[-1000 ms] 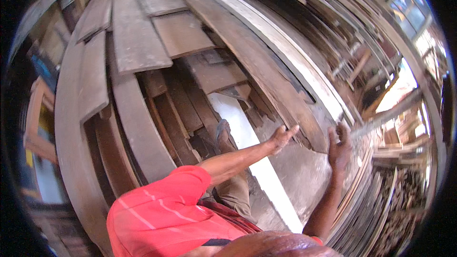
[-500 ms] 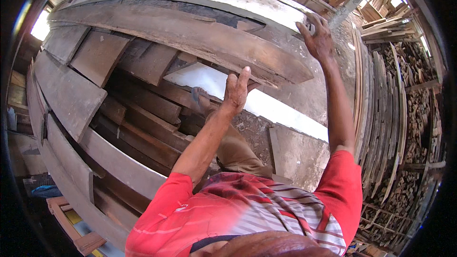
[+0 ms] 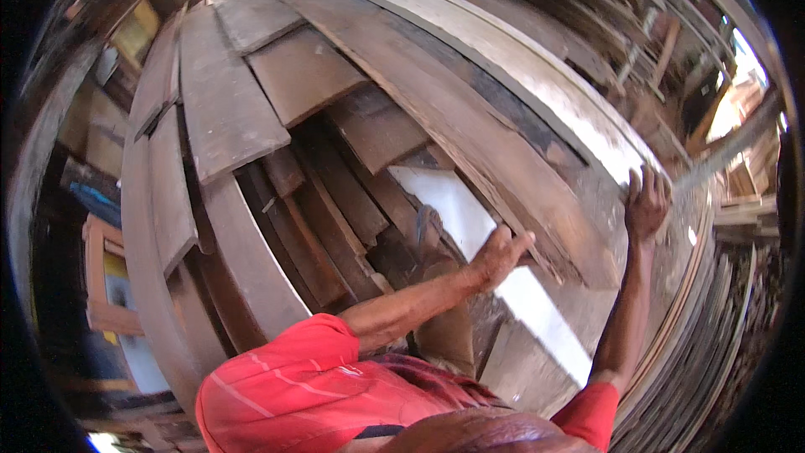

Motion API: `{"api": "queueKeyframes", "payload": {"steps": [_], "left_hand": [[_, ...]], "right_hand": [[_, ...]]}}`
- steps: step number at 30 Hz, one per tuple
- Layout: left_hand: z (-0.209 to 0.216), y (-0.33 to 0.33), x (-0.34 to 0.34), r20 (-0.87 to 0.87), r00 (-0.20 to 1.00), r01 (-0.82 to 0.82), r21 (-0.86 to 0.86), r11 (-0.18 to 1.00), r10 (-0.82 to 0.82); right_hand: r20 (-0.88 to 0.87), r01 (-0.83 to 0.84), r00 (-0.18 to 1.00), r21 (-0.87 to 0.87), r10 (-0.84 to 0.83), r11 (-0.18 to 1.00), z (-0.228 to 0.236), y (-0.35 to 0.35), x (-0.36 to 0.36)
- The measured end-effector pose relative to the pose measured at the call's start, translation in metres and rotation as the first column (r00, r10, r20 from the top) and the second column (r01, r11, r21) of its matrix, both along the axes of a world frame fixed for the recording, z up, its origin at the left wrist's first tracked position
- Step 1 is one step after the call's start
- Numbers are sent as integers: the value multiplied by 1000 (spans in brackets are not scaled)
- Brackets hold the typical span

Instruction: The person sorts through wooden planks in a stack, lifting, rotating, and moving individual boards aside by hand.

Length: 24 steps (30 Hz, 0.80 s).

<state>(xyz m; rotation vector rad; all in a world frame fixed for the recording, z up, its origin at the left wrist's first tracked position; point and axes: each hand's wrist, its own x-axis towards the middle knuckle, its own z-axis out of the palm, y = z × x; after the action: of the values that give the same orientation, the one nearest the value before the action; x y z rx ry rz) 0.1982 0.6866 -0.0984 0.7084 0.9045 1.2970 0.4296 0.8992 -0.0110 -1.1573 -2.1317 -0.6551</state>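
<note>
A long brown plank [image 3: 470, 126] with a rough, split near edge slopes across the pile from far left to near right. My left hand [image 3: 501, 257] is at that near edge close to the plank's end, thumb along the wood and the other fingers curled and partly hidden. Beyond the plank runs a long whitish board [image 3: 503, 54]. Over its near right end my right hand [image 3: 647, 205] is closed, its fingers bent onto the wood. A bright white strip [image 3: 537, 310] shows below my left hand.
Several shorter boards [image 3: 310, 75] overlap on the left, with dark gaps between them. My foot [image 3: 428, 225] is beside the stack. Long thin strips [image 3: 696, 344] lie at the right, near a grey post [image 3: 729, 138]. A wooden frame [image 3: 96, 277] stands at the left.
The view has swung, so the boards run more steeply and both hands appear lower and further right. My right hand's fingers have come down onto the whitish board's end. My left hand stays by the brown plank's edge.
</note>
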Motion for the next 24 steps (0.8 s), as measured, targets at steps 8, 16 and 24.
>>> {"api": "queueKeyframes", "payload": {"steps": [8,16,24], "left_hand": [[38,-43,-19,-188,982,-17,-184,983,-18],[54,-75,-5,-12,988,-153,-86,984,152],[47,-86,-28,-513,857,-152,-147,977,56]], "right_hand": [[-196,235,957,99,-213,967,-35,-18,-1],[-392,426,841,54,-373,903,-41,44,14],[-220,183,964,139,-150,973,-30,26,0]]}}
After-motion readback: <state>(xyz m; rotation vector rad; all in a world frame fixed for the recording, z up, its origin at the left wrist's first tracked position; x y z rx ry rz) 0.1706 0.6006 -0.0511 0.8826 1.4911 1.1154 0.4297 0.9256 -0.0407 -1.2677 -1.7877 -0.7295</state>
